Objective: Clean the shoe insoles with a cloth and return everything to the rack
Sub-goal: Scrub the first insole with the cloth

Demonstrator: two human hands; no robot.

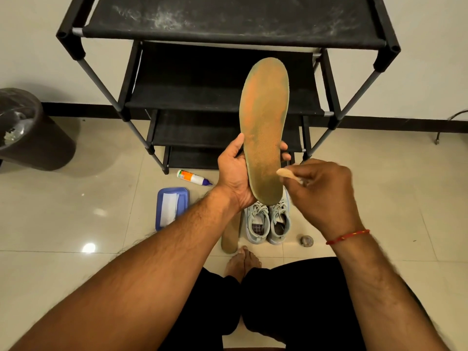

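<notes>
Blue plastic forms the shallow tray [184, 198] on the floor tiles, and a folded white sheet [169, 206] lies flat inside it. At the far left stands a dark round bin [45, 148] with crumpled, shiny scraps in it; what they are cannot be told. Just beyond the tray a white bottle [193, 177] with a purple tip lies on its side, near the foot of the black rack [228, 34], whose fabric top shelf is streaked with pale dust. In front of the rack the left hand [235, 173] grips the tan-and-orange insole [264, 127] by its heel end, thumb on the near edge and fingertips curling round the far edge, so that it stands upright and hides the middle of the lower shelves. The right hand [326, 193], with a red thread [348, 235] round its wrist, pinches a small beige cloth [288, 173], blurred, against the lower right part of the insole. Below the hands a pair of pale grey shoes [267, 224] sits on the floor side by side, partly covered by the insole's heel. A second insole [229, 238] lies just to their left, a small round object [307, 240] to their right, and a bare foot [243, 262] just in front of them.
</notes>
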